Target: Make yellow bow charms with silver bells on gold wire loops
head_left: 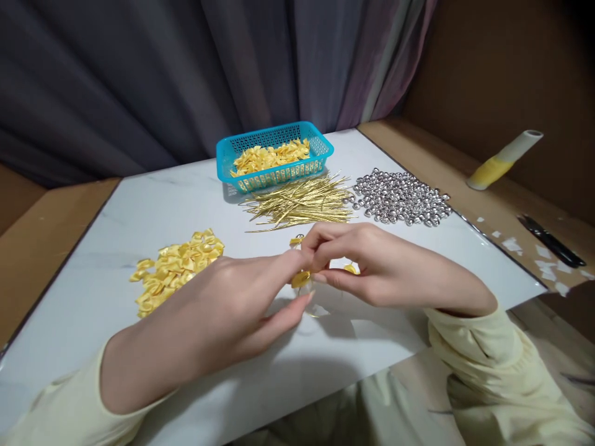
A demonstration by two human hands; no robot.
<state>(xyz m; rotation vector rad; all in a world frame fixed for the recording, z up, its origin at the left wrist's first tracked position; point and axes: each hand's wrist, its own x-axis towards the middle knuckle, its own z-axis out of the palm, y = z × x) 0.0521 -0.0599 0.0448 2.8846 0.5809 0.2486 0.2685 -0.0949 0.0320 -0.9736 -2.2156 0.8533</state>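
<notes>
My left hand (232,300) comes in from the left, its thumb and index finger closed around a small yellow satin ribbon bow (301,280). Against the bow's right edge, the fingertips of my right hand (367,263) are pinched together; what lies between them is too small to make out. Just beyond the fingertips is another yellow piece (296,241) with a silver bead at it. A further yellow bit (351,269) shows partly behind my right thumb. Below the bow a thin curved gold strand (316,316) is faintly visible.
A blue basket (274,181) holding yellow bows stands at the back. Gold wire ties (302,201) lie before it, silver beads (402,197) to their right. Loose yellow bows (179,266) are piled left. A tube (504,161), black pen-like tool (551,240) and white scraps (548,267) lie right.
</notes>
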